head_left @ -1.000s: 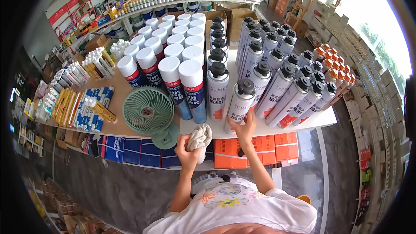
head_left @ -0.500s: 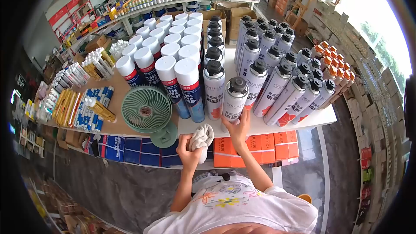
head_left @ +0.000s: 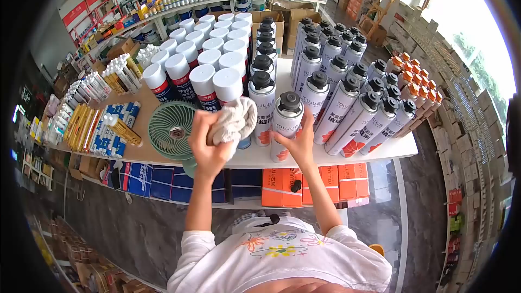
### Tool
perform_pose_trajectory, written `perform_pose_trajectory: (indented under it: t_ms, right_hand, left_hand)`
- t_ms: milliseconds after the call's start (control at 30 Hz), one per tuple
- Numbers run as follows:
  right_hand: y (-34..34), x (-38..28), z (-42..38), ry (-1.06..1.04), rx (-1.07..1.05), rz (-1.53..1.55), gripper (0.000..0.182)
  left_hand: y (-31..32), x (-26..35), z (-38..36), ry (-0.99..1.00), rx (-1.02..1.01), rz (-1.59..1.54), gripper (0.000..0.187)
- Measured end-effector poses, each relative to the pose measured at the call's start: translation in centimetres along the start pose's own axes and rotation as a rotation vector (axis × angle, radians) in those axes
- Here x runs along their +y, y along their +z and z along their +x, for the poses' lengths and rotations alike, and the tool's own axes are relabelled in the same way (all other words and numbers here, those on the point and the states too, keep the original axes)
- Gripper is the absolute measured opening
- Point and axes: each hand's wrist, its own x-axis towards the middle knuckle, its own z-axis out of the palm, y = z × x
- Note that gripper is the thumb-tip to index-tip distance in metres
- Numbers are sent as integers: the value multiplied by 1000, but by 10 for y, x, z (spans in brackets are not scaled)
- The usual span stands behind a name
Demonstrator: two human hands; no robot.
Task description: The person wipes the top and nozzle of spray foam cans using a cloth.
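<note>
My right hand (head_left: 298, 142) grips a silver spray can (head_left: 284, 122) with a black nozzle, at the front of a block of like cans (head_left: 342, 84) on the white table (head_left: 325, 157). The can's base looks slightly raised off the tabletop. My left hand (head_left: 208, 144) is raised and holds a crumpled white cloth (head_left: 234, 121) just left of that can, in front of the white-capped blue cans (head_left: 209, 62). The cloth covers the lower part of the nearest white-capped can.
A green round fan (head_left: 171, 128) lies on the brown board to the left. Sealant tubes (head_left: 106, 125) lie and stand further left. Orange-capped cans (head_left: 415, 73) sit at the right edge. Orange and blue cartons (head_left: 282, 184) fill the shelf under the table. Shelves run along the back.
My left hand has lifted the cloth from below the table edge up beside the can. My right hand has closed around the silver can and drawn it slightly left and forward.
</note>
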Motion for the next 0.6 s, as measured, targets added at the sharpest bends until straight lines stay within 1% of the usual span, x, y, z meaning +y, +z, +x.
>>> perform_pose_trajectory:
  t_ms: [33,67,100,167,233,300,333,367,433,467,500,567,600]
  right_hand:
    - [-1,-8,5,5,-33,34,103]
    - [1,-13,9,-45,-6,40,95]
    - [2,-13,9,-46,-2,38,95]
    - [5,-12,8,74,-63,100,84]
    - [7,-13,6,105,-70,122,81]
    - [15,-11,0,118,-3,132,78]
    - [16,-13,-2,184,-4,212,75]
    - [17,-14,-4,182,-4,213,75]
    - [18,-12,-3,144,35,211,73]
    - [17,-10,-1,91,58,126,72]
    - [16,-11,1,91,64,126,72]
    - [15,-14,-1,108,36,129,72]
    - [15,-15,1,120,52,172,72]
  left_hand:
    - [-3,11,23,77,-51,54,35]
    - [-4,18,41,104,-103,69,36]
    - [-4,25,58,132,-153,85,37]
    - [1,44,92,255,-303,156,40]
    - [10,48,103,275,-375,183,38]
    - [40,50,125,332,-662,141,35]
    - [50,49,129,389,-752,134,34]
    - [57,49,132,409,-883,145,31]
    - [75,42,127,473,-999,183,38]
    - [79,40,123,433,-983,208,36]
    - [82,38,122,437,-986,206,36]
    - [88,28,114,240,-843,217,35]
    - [90,25,109,194,-750,112,33]
